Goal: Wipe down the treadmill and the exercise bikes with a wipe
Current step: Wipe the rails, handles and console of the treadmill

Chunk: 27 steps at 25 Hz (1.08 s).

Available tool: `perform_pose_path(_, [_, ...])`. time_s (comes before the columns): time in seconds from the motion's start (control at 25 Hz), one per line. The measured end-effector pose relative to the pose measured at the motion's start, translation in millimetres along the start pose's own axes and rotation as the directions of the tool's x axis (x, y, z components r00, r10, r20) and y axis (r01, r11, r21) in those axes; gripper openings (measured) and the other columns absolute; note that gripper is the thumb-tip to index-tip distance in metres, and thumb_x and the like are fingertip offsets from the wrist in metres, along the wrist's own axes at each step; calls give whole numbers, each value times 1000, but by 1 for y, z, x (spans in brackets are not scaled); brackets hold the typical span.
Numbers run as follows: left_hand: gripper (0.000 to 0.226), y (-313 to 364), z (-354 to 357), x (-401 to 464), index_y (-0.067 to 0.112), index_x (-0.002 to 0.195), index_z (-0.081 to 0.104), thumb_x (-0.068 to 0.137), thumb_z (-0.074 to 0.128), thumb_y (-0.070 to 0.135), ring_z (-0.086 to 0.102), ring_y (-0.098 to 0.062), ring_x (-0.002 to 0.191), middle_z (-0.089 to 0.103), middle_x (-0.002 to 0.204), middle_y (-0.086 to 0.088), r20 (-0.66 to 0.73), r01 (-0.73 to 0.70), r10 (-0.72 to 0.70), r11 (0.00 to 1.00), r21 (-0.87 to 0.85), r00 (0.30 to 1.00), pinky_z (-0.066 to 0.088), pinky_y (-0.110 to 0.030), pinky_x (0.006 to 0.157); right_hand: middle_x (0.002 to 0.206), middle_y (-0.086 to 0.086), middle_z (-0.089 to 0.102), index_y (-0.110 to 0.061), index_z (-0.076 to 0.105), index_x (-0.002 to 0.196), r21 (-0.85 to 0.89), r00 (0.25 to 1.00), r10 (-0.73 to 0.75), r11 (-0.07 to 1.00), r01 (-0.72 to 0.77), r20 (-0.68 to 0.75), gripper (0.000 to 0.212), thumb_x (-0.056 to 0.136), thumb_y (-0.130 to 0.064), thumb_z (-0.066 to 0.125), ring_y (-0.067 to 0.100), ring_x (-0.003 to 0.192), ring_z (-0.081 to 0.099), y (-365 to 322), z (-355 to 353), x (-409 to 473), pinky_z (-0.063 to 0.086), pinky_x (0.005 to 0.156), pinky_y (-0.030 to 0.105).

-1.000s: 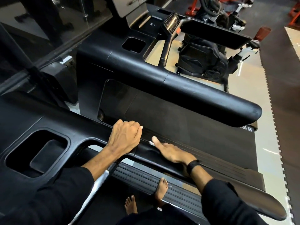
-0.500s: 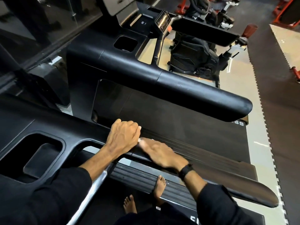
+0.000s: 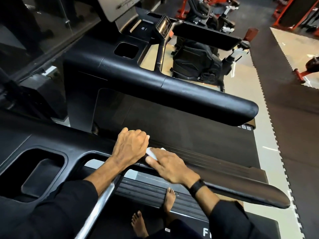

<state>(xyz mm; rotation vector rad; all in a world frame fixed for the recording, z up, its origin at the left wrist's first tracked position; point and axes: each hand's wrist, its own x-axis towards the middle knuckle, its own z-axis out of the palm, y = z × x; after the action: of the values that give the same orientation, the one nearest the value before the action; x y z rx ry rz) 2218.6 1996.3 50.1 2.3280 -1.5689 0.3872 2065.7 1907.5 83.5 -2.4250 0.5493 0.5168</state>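
Note:
I stand on a black treadmill and look down at its right handrail [image 3: 250, 192]. My left hand [image 3: 131, 145] grips the rail where it joins the console, fingers curled over the far side. My right hand [image 3: 170, 166] lies flat on the rail just beside it, pressing a white wipe [image 3: 152, 152] against the top; only a small edge of the wipe shows past the fingers. The two hands nearly touch. A black exercise bike [image 3: 198, 66] stands further off, beyond the neighbouring treadmill.
A second black treadmill [image 3: 172, 88] stands alongside, its belt and handrail close by. My treadmill's console has a cup recess [image 3: 39, 173]. My bare feet [image 3: 169, 199] are on the side rail and belt. Red gym frames [image 3: 290, 14] and dark floor mats lie at the far right.
My right hand has slid left along the handrail with the wipe, ending up right beside my left hand. The left hand has kept its grip.

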Motion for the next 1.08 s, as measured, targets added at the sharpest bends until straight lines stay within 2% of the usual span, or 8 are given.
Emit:
perform_pose_path(0.16, [34, 9, -4, 4, 16, 59, 48, 93, 54, 22, 47, -22, 47, 49, 53, 0, -32, -56, 55, 998, -31, 998, 29, -34, 59, 154, 7, 42, -26, 46, 146, 80, 906, 389, 910, -406, 170, 85, 90, -77, 7, 27, 141, 38, 65, -27, -20, 25, 114, 40])
perform_pose_path(0.24, [36, 19, -5, 8, 18, 58, 44, 91, 57, 20, 43, -20, 46, 46, 52, 1, -67, -49, 44, 996, -80, 997, 25, -31, 60, 152, 11, 44, -18, 44, 145, -58, 882, 465, 885, -462, 70, 110, 74, -89, -1, 30, 140, 38, 83, -26, -47, 26, 115, 41])
perform_pose_path(0.4, [38, 45, 3, 14, 22, 60, 35, 91, 57, 21, 46, -22, 47, 45, 52, 2, -81, -32, 18, 985, -170, 997, 24, -31, 61, 164, 16, -3, -4, -1, 157, -144, 946, 306, 946, -290, 106, 107, 82, -81, 8, 32, 152, -9, 29, 3, -66, -6, 123, 40])
perform_pose_path(0.52, [39, 58, 3, 22, 22, 59, 32, 92, 54, 22, 46, -23, 46, 44, 51, 3, -43, -10, 1, 978, -208, 999, 24, -31, 60, 154, 9, 35, -14, 28, 151, -103, 997, 78, 991, -80, -26, 93, 88, -80, 12, 32, 145, 26, 16, 10, -32, 17, 121, 42])
perform_pose_path(0.6, [39, 60, 1, 25, 21, 58, 33, 92, 53, 23, 47, -23, 47, 45, 51, 3, -36, -2, -5, 979, -205, 999, 24, -31, 61, 147, 5, 49, -29, 43, 143, 29, 990, 141, 990, -141, -2, 81, 90, -79, 10, 29, 137, 42, 37, -9, -17, 29, 114, 45])
perform_pose_path(0.8, [41, 70, -1, 28, 21, 57, 33, 94, 52, 24, 42, -17, 44, 39, 51, 7, -33, 27, -34, 980, -197, 999, 26, -31, 60, 154, 12, 40, -21, 47, 145, 84, 888, 424, 893, -443, 177, 90, 89, -78, 7, 28, 141, 38, 104, -41, -52, 25, 114, 41])
perform_pose_path(0.96, [41, 93, 8, 29, 22, 58, 33, 94, 52, 24, 40, -17, 44, 39, 51, 7, -31, 79, -87, 976, -202, 996, 27, -31, 60, 163, 20, 7, -8, 5, 157, -173, 939, 328, 936, -308, 105, 139, 51, -94, -20, 33, 152, 4, 95, -14, -95, 5, 123, 43])
perform_pose_path(1.08, [41, 114, 13, 35, 23, 58, 33, 93, 54, 24, 44, -20, 45, 45, 50, 3, -22, 91, -98, 976, -196, 995, 31, -32, 58, 164, 18, 0, -6, -1, 157, -161, 993, 99, 983, -87, 67, 120, 66, -84, -11, 32, 152, -4, 76, 4, -85, -1, 124, 42])
